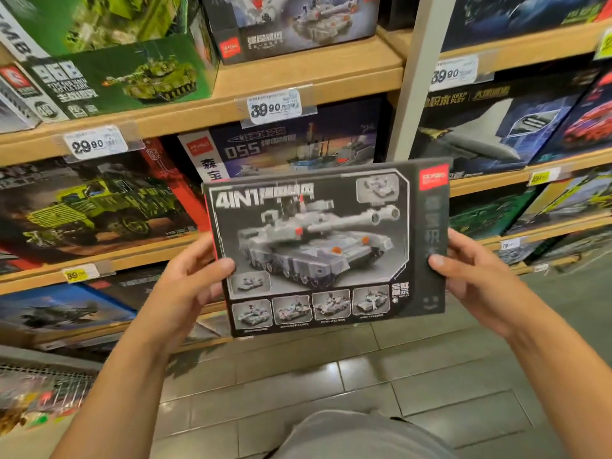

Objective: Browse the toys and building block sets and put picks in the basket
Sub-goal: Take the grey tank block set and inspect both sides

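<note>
A flat dark grey cardboard building block box (326,246) is clamped at its two short edges, the left hand (185,286) gripping the left edge with the thumb laid over the front face, the right hand (470,270) gripping the right edge likewise, thumb on the front and fingers hidden behind. The box is held upright in the air, slightly tilted, in front of the wooden store shelves (298,81) and above the grey tiled floor (331,392). Its front is turned to the camera: a large grey brick-built tank with small orange accents is printed in the middle, "4IN1" is written in pale letters at the upper left, a red brand label sits in the upper right corner, and a row of four small tank pictures runs along the bottom edge. Behind it, the shelves are stocked with other boxed sets, among them a green tank box (132,74) on the upper left and a navy warship box marked "055" (291,147) directly behind. White price tags (275,106) are clipped to the shelf edges. A wire basket (39,392) is seen blurred at the lower left.
</note>
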